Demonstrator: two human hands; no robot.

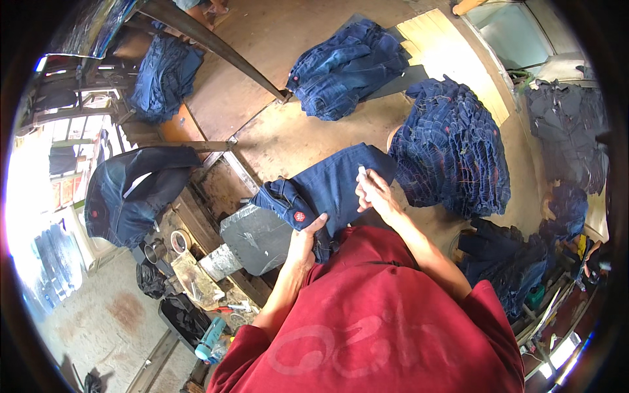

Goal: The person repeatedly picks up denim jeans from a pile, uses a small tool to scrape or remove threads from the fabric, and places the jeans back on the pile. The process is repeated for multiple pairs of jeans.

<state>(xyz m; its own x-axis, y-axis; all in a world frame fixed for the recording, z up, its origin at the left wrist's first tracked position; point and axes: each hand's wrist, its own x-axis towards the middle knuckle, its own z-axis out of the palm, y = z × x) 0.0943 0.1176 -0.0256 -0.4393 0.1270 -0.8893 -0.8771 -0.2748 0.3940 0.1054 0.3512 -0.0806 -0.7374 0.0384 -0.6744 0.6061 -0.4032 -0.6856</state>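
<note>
One pair of jeans (334, 187) lay spread on the table (275, 141) right in front of the person, waistband end toward their left. The left hand (306, 239) was clamped on the jeans' near edge, thumb on top just beside a small red tag (299, 216). The right hand (372, 191) rested on the cloth with its fingers pinched around one small white stick (362, 172) (chalk maybe, too small to tell).

Around that I counted two big jeans piles on the table: a loose heap (347, 69) at the far side and a neat fanned stack (455, 154) just right of the spread pair. A third bundle (164, 75) sat farther left, and one dark jacket-like piece (131, 193) hung off the left edge. More dark garments (567, 141) piled at the right, but the fisheye rim squashed them, so no count there.

One grey metal plate (255, 236) sat under the jeans' left end, one tape roll (179, 241) beside it, one blue bottle (209, 338) lower down. The red shirt (373, 321) hid whatever was beneath the arms.
</note>
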